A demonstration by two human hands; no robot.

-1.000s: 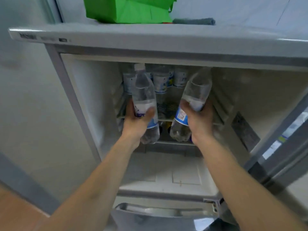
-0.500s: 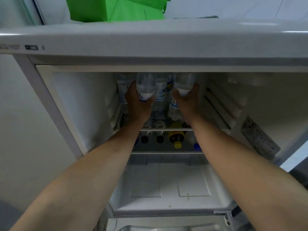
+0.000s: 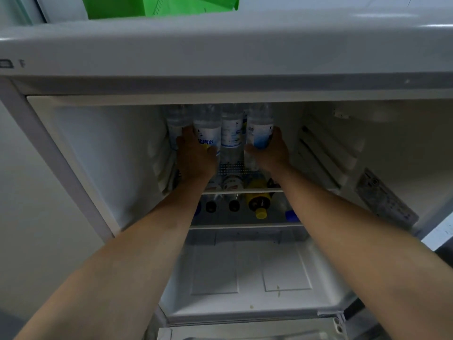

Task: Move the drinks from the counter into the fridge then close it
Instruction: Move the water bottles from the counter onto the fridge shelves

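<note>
Left hand [image 3: 196,155]: fingers grasping a water bottle [image 3: 208,133] upright on the fridge [image 3: 98,168] upper wire shelf [image 3: 241,191] | Right hand [image 3: 269,153]: fingers grasping another water bottle [image 3: 260,128], same shelf | A third bottle [image 3: 231,136] stands between.

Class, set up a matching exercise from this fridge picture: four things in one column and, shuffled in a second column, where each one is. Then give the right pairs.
Things
1. left hand
2. right hand
3. yellow-capped bottle
4. green bag

Places
A. on top of the fridge
B. on the shelf below the water bottles
C. gripping the rightmost front water bottle
D. gripping a water bottle to the left of the middle one

Pairs: 1-D, 2-C, 3-B, 4-A
</note>
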